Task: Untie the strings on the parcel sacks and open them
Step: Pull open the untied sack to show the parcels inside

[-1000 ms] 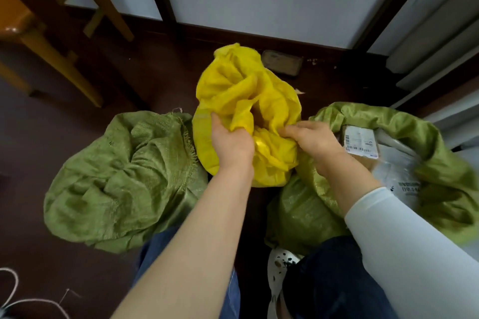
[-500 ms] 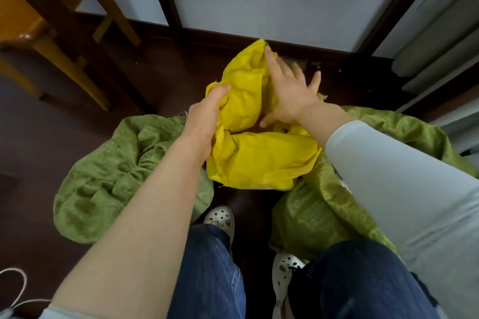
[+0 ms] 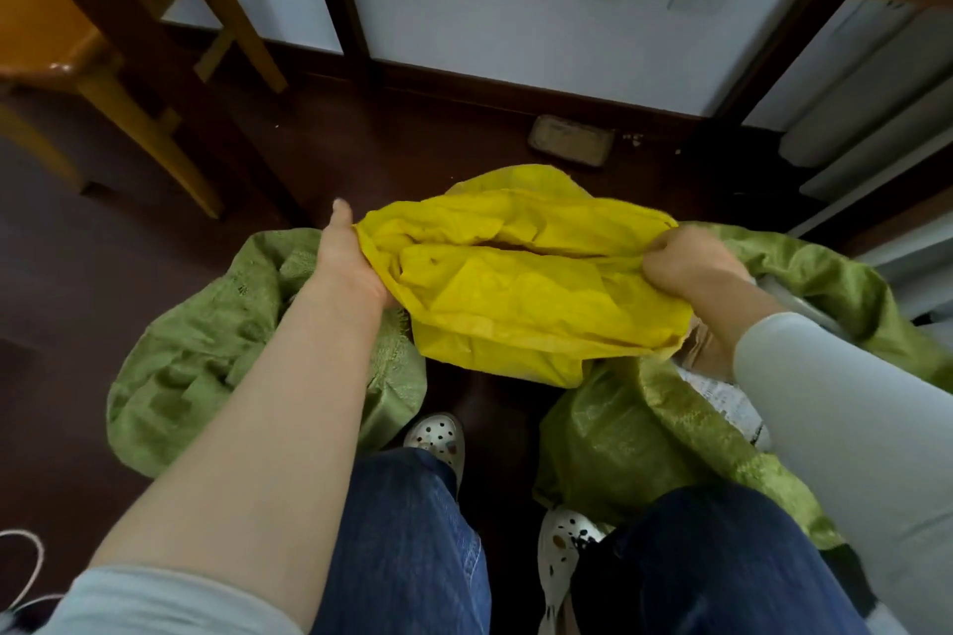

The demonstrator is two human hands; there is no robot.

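Note:
A yellow woven sack hangs in front of me, stretched wide between my hands with its mouth slit open along the top. My left hand grips its left edge, thumb pointing up. My right hand is closed on its right edge. A crumpled green sack lies on the floor to the left. A second green sack stands to the right, open, with white parcels showing inside. No string is visible on the yellow sack.
Wooden chair legs stand at the left. A small flat brown object lies by the skirting board. White cord loops on the dark floor at bottom left. My knees and spotted shoes are below the sacks.
My hands have moved apart to the two sides of the yellow sack and pulled it flat and wide; before, it was bunched and my right hand was on top of it.

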